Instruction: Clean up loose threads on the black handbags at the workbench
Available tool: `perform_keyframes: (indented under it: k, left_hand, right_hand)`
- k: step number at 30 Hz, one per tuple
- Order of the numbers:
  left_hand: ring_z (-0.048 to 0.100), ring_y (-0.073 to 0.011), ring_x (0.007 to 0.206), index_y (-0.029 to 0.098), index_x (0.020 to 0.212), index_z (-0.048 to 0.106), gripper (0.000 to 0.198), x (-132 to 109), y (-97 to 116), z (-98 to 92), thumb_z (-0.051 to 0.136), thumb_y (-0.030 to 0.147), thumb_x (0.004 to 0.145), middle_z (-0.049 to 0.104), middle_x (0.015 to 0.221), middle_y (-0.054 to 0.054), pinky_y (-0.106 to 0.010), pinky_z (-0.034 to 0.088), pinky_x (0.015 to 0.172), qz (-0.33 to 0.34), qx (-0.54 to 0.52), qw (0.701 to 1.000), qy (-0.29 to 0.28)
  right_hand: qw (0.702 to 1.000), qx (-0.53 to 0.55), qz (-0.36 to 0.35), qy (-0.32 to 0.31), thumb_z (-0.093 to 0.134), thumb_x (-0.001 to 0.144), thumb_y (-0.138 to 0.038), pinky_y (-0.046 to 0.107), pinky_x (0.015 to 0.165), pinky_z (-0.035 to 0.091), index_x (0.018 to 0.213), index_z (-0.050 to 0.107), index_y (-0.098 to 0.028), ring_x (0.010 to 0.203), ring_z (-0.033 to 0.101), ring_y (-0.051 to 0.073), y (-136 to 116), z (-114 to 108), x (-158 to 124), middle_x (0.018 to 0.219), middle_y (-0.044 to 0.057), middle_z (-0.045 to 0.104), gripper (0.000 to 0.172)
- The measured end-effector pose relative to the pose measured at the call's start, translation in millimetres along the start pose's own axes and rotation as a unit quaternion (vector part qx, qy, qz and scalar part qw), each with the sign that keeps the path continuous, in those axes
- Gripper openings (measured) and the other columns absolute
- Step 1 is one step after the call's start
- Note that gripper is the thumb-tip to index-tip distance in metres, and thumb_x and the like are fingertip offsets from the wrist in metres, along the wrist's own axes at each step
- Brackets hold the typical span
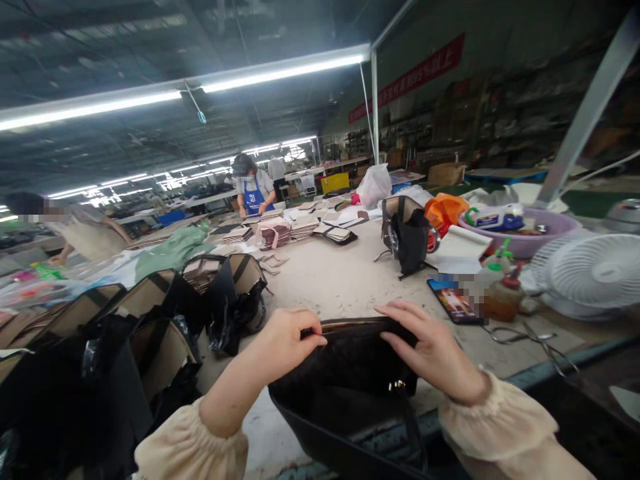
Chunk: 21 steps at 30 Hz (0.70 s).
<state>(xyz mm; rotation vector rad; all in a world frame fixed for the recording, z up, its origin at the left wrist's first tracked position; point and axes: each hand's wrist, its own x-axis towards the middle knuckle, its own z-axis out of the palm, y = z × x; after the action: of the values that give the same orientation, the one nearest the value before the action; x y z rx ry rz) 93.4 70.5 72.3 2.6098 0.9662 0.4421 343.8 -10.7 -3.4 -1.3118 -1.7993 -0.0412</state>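
A black handbag [345,400] lies tilted at the table's near edge, its mouth facing me and its dark lining showing. My left hand [287,343] pinches the far rim between thumb and fingers. Across that same rim, on the other side, my right hand [433,343] has its thumb inside and its fingers over the outer face, gripping the edge. A strip of tan shows along the rim between the hands. Small gold-coloured metal hardware [397,385] glints inside, near the right hand. The bag's underside is out of sight.
Several unfinished black bags [165,353] crowd the left. Another black bag [407,233] stands further back. To the right are a phone [453,300], scissors [535,337], a white fan [600,273] and a purple basin [540,243]. Two co-workers stand beyond stacked pieces [275,235].
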Motion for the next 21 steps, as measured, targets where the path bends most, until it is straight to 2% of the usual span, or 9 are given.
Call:
perform_keyframes:
  k: [2,3,7,12,14,17,21]
  left_hand:
    - [0.057,-0.0125,0.068,0.020,0.078,0.061,0.009,-1.6,-0.2,1.5,0.063,0.027,0.074,0.063,0.072,0.001,-0.023,0.042,0.066,-0.019,-0.004,1.000,0.004]
    - [0.058,-0.0133,0.070,0.020,0.085,0.060,0.015,-2.2,0.1,2.5,0.064,0.026,0.072,0.064,0.075,0.001,-0.024,0.043,0.067,-0.032,-0.013,0.999,0.010]
    - [0.062,-0.0187,0.086,0.023,0.116,0.047,0.054,-5.0,3.0,4.9,0.068,0.023,0.066,0.066,0.097,-0.003,-0.028,0.047,0.076,-0.077,-0.052,0.996,0.012]
    - [0.061,-0.0239,0.094,0.020,0.132,0.036,0.076,-11.9,5.3,-2.4,0.069,0.032,0.065,0.065,0.104,-0.008,-0.032,0.046,0.080,-0.104,-0.022,0.994,-0.016]
    - [0.060,-0.0236,0.092,0.019,0.126,0.047,0.065,-13.7,5.4,-5.0,0.067,0.036,0.067,0.065,0.104,-0.008,-0.031,0.046,0.080,-0.099,-0.004,0.995,-0.032]
    - [0.061,-0.0189,0.078,0.018,0.100,0.064,0.033,-12.7,5.8,-5.5,0.059,0.038,0.074,0.069,0.089,-0.005,-0.027,0.045,0.071,-0.099,-0.001,0.994,-0.054]
    - [0.056,-0.0146,0.065,0.016,0.081,0.066,0.027,-7.0,6.0,-3.2,0.050,0.039,0.080,0.066,0.071,-0.002,-0.023,0.039,0.059,-0.106,-0.004,0.993,-0.056]
  right_hand:
    - [0.999,-0.032,-0.026,-0.015,0.056,0.081,-0.020,0.037,0.091,0.045,0.118,0.055,-0.025,0.105,0.053,0.021,-14.1,-5.8,6.9,0.114,0.008,0.056,0.038]
    - [0.998,-0.045,-0.041,-0.025,0.056,0.080,-0.020,0.037,0.090,0.044,0.118,0.055,-0.025,0.105,0.052,0.022,-22.8,-7.9,11.0,0.114,0.008,0.056,0.038]
    - [0.992,-0.082,-0.081,-0.046,0.056,0.081,-0.019,0.037,0.081,0.044,0.108,0.060,-0.024,0.093,0.053,0.021,-56.5,-4.6,24.6,0.101,0.007,0.059,0.028]
    - [0.993,-0.082,-0.080,-0.030,0.054,0.084,-0.022,0.035,0.076,0.042,0.099,0.062,-0.021,0.084,0.051,0.019,-67.3,15.1,26.1,0.091,0.006,0.059,0.017]
    - [0.993,-0.079,-0.085,-0.023,0.053,0.085,-0.023,0.034,0.075,0.041,0.096,0.063,-0.021,0.083,0.051,0.019,-63.9,20.5,25.2,0.089,0.006,0.060,0.015]
    - [0.993,-0.077,-0.084,-0.012,0.053,0.085,-0.025,0.033,0.074,0.040,0.094,0.064,-0.022,0.081,0.052,0.018,-58.6,24.5,25.8,0.088,0.006,0.060,0.014]
    - [0.994,-0.082,-0.068,-0.002,0.053,0.086,-0.026,0.032,0.074,0.039,0.091,0.065,-0.022,0.080,0.052,0.018,-54.8,26.7,28.6,0.084,0.005,0.060,0.014]
